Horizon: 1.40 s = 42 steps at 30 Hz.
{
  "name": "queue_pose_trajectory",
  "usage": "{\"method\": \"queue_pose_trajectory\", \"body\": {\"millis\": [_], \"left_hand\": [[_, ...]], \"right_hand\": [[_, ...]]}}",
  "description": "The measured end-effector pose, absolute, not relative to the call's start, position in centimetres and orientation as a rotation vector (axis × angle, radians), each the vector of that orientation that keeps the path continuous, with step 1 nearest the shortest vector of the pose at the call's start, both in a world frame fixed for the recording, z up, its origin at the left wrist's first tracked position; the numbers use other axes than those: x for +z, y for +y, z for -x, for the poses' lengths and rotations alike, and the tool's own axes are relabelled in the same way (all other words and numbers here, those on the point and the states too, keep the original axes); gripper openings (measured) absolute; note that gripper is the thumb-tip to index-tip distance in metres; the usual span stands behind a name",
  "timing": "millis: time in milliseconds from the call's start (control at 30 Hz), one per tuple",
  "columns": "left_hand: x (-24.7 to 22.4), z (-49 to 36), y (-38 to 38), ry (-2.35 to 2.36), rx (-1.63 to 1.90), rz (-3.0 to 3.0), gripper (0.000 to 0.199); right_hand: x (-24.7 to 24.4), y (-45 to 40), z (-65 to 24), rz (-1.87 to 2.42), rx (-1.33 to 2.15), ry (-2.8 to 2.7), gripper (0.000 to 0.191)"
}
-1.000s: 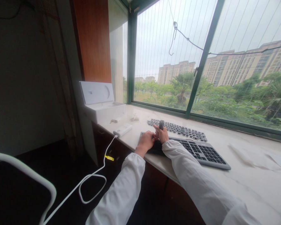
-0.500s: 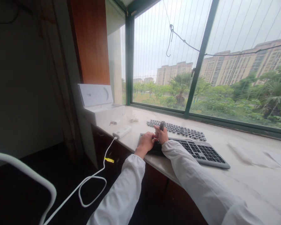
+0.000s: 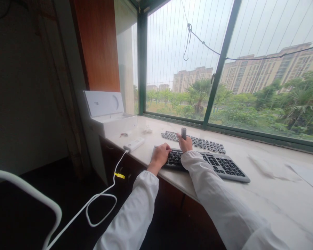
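A grey keyboard with dark keys lies on the pale window-sill counter. My left hand rests curled on the keyboard's left end. My right hand is lifted just above the keys and holds a small grey tool upright between its fingers. Behind the keyboard, rows of loose dark keycaps are laid out on the counter. Both of my sleeves are white.
An open white box stands at the counter's left end. A small white device lies near it, with a white cable hanging to the dark floor. A white curved bar sits at lower left. The window frame is close behind.
My right hand has risen off the keyboard's left part with the grey tool, uncovering the keys there. My left hand stays on the keyboard's left end. The view has shifted slightly.
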State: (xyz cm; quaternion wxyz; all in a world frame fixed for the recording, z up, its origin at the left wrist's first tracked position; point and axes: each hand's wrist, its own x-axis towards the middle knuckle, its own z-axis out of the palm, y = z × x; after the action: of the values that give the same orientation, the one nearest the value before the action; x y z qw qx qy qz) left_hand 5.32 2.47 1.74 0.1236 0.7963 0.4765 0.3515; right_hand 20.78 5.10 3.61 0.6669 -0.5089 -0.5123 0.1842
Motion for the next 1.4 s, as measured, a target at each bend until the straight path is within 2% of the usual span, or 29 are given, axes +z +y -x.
{"method": "queue_pose_trajectory", "body": {"millis": [100, 233, 300, 533, 1067, 1400], "left_hand": [[2.0, -5.1, 2.4, 1.379, 1.076, -2.207, 0.009], [2.1, -4.7, 2.6, 1.379, 1.181, -2.084, 0.007], [2.0, -4.6, 2.7, 1.401, 1.238, -2.028, 0.009], [1.8, -4.4, 3.0, 1.489, 1.274, -1.928, 0.014], [1.7, -4.3, 2.8, 1.473, 1.247, -2.012, 0.018], [1.7, -4.5, 2.8, 1.371, 1.256, -2.033, 0.021]], "right_hand": [[3.9, 4.3, -21.1, 1.189, 0.234, -1.437, 0.042], [3.9, 3.8, -21.4, 1.111, 0.155, -1.721, 0.017], [3.6, 3.9, -21.9, 1.111, 0.143, -1.783, 0.012], [3.1, 4.2, -22.5, 1.091, 0.331, -1.757, 0.026], [2.9, 3.7, -21.6, 1.441, -0.154, -2.072, 0.019], [3.2, 4.3, -22.5, 1.463, -0.102, -1.986, 0.027]]}}
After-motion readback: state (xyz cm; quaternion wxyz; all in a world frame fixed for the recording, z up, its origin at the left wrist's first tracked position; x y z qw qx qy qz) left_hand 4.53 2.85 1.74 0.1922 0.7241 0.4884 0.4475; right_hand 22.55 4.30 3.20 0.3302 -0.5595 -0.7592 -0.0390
